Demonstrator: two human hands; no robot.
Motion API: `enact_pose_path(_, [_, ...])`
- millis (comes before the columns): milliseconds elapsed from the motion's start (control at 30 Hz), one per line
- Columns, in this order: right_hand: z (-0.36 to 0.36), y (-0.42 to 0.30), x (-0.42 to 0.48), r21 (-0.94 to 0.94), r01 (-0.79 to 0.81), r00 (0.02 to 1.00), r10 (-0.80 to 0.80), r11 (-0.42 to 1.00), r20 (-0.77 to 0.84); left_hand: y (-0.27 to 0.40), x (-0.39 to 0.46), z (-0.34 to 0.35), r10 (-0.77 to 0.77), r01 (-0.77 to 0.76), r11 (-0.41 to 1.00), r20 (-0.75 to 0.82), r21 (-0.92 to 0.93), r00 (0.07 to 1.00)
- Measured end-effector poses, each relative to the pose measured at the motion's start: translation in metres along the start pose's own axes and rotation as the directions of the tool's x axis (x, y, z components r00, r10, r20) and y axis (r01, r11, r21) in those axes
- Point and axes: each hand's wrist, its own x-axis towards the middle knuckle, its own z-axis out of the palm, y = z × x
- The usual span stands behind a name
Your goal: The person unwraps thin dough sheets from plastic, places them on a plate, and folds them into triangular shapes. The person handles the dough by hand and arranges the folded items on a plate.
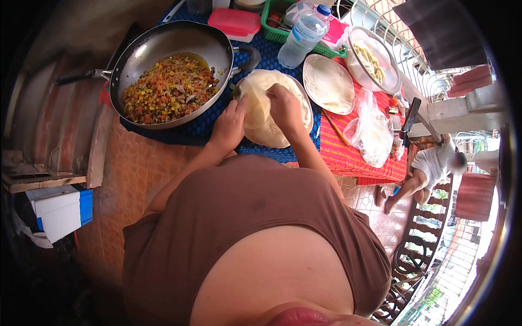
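A stack of thin, round, pale lumpia wrappers (265, 132) lies on a plate (308, 106) in front of me. My left hand (229, 125) holds the lifted left part of the top wrapper (253, 106), which looks translucent and yellowish there. Bent fingers of my right hand (286, 106) pinch at the upper middle of that sheet; the fingertips are partly hidden. Left of the plate, a large wok (225, 49) contains a cooked mix (163, 91) of diced orange and yellow vegetables and small brownish pieces. A spoon (198, 93) rests in this filling.
Another plate with wrappers (328, 83) and a bowl of rolled pieces (369, 61) stand right, beside a plastic bag (372, 132). Behind are a water bottle (304, 36), green basket (275, 34) and red-lidded container (234, 21). A person (432, 167) sits by the balustrade.
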Motion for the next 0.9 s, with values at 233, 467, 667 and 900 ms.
enact_pose_path(233, [-0.043, 0.014, -0.005, 0.056, -0.314, 0.949, 0.311, 0.948, 0.051, 0.02, -0.009, -0.009, -0.07, 0.118, 0.964, 0.2, -0.236, 0.977])
enact_pose_path(467, [-0.024, -0.002, -0.014, -0.004, -0.294, 0.952, 0.293, 0.956, 0.091, 0.037, 0.005, -0.008, 0.119, -0.152, 0.977, 0.207, 0.148, 0.971])
enact_pose_path(667, [-0.008, -0.015, -0.011, -0.05, -0.201, 0.978, 0.203, 0.978, 0.054, 0.03, 0.024, 0.008, 0.162, -0.191, 0.948, 0.131, 0.253, 0.978])
enact_pose_path(900, [-0.016, -0.032, 0.008, -0.1, -0.1, 0.984, 0.113, 0.99, 0.136, 0.019, 0.023, 0.025, 0.019, -0.064, 0.992, 0.366, 0.109, 0.93])
